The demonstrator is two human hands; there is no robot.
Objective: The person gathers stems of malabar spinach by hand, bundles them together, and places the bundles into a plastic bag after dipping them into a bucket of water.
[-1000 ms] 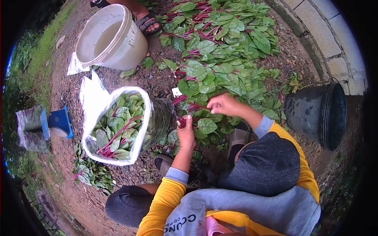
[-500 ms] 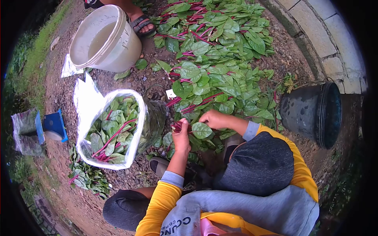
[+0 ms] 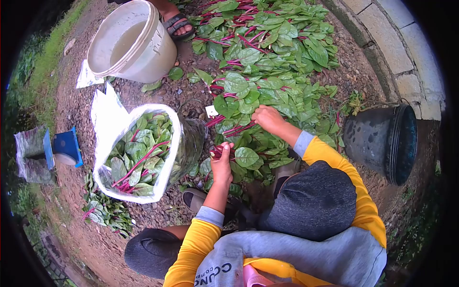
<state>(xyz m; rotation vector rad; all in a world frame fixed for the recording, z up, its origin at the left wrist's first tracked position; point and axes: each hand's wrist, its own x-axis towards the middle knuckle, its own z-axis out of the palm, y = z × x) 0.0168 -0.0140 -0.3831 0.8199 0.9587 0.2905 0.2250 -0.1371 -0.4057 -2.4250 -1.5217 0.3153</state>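
Observation:
Red-stemmed Malabar spinach (image 3: 246, 157) is bunched in my left hand (image 3: 221, 165), with the thumb pressed over the cut stem ends. Its leaves hang to the right of the fist. My right hand (image 3: 270, 119) is at the near edge of the spread pile of Malabar spinach (image 3: 282, 91), fingers curled down among leaves and red stems. What those fingers pinch, if anything, is hidden. To the left of my left hand stands a clear plastic bag (image 3: 176, 162) filled with the same greens, its mouth folded outward.
A whitish bucket (image 3: 160, 55) of cloudy water stands at the back left, beside another person's sandaled foot (image 3: 179, 25). A dark bucket (image 3: 370, 138) lies tipped at right. More greens (image 3: 107, 213) lie left, near a blue object (image 3: 67, 148). Stone paving (image 3: 387, 43) borders the gravel.
My right hand has left the bunch in my left hand and moved up and forward onto the spread greens. My left hand still grips its bunch in nearly the same place.

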